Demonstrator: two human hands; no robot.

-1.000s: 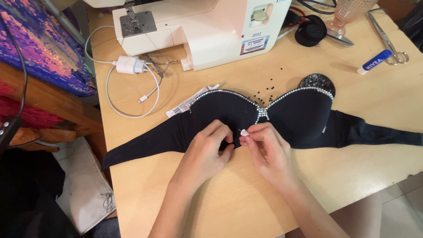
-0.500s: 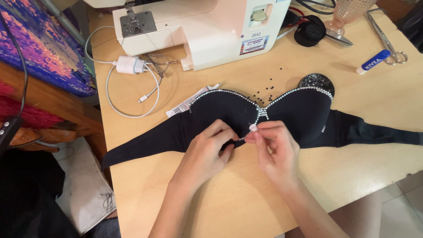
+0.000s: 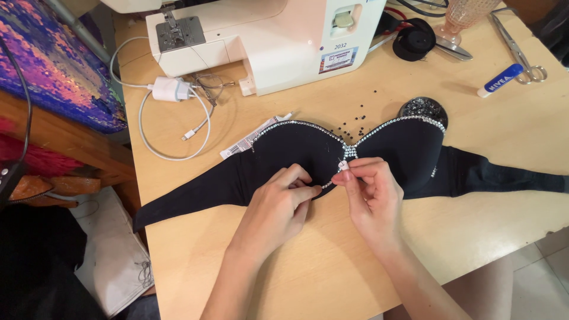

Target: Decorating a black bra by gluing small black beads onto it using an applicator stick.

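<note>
Both grips pinched shut — left hand [image 3: 278,204] and right hand [image 3: 370,195] hold the rhinestone strip [image 3: 328,185] against the black bra [image 3: 296,151] beneath.

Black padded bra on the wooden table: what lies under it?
Under the black padded bra, a white printed tag sticks out at its upper left edge, on the wooden table. Anything beneath the cups is covered.

Black bra [image 3: 296,154] with silver rhinestone trim, on light wood worktop [image 3: 296,266]. White sewing machine [image 3: 267,41] far. White charger cable [image 3: 172,118]. Purple-blue sequin cloth [image 3: 53,65] far left. Black beads [image 3: 355,121].
</note>
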